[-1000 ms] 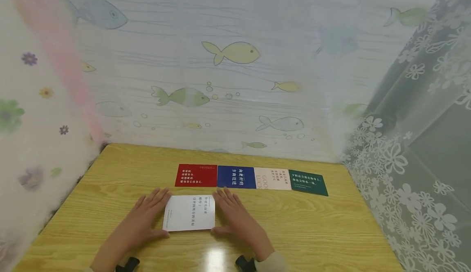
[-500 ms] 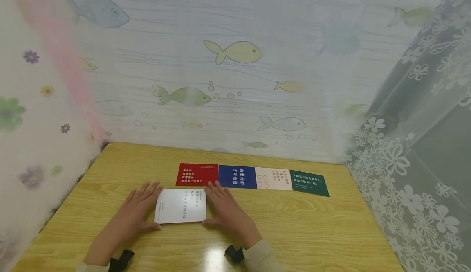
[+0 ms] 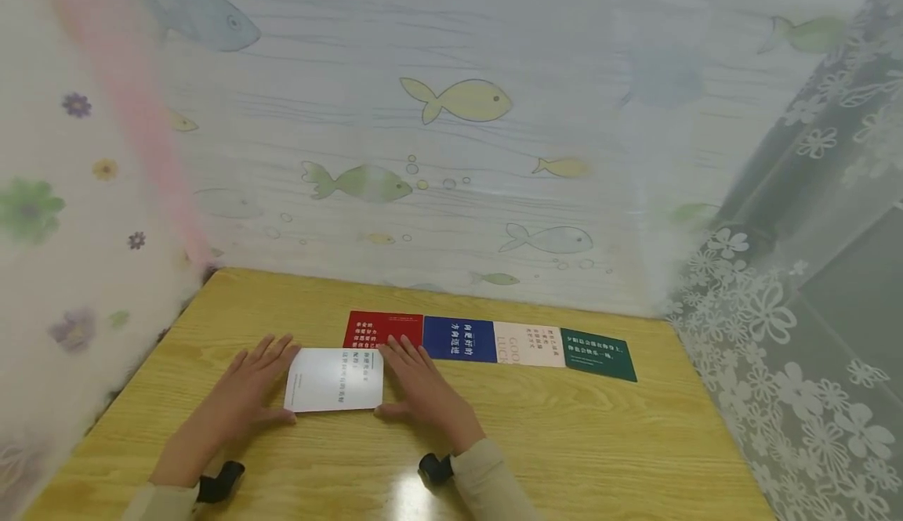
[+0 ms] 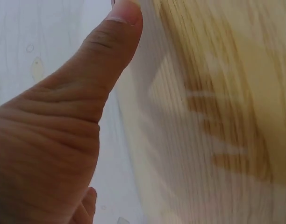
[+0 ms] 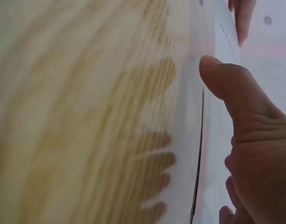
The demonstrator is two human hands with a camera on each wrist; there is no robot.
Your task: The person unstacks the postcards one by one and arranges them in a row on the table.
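A white card [image 3: 333,381] with printed characters is held in both hands a little above the wooden table, in the head view. My left hand [image 3: 236,396] holds its left side, fingers at the far corner and thumb at the near one. On the right side my right hand [image 3: 428,396] holds it the same way. The right wrist view has the right thumb [image 5: 232,86] at the card's edge. In the left wrist view the left thumb [image 4: 103,56] shows, while its fingers are mostly hidden. Just behind the white card lies a red card [image 3: 384,327], its lower left part covered.
To the right of the red card, a blue card [image 3: 458,338], a pale pink card [image 3: 529,344] and a green card [image 3: 600,354] continue the row on the table [image 3: 564,443]. A fish-patterned curtain [image 3: 451,192] hangs behind the table; lace [image 3: 797,380] hangs on the right.
Both hands have moved left and away from me with the white card, which now overlaps the red card in the head view. The row of cards has stayed in place.
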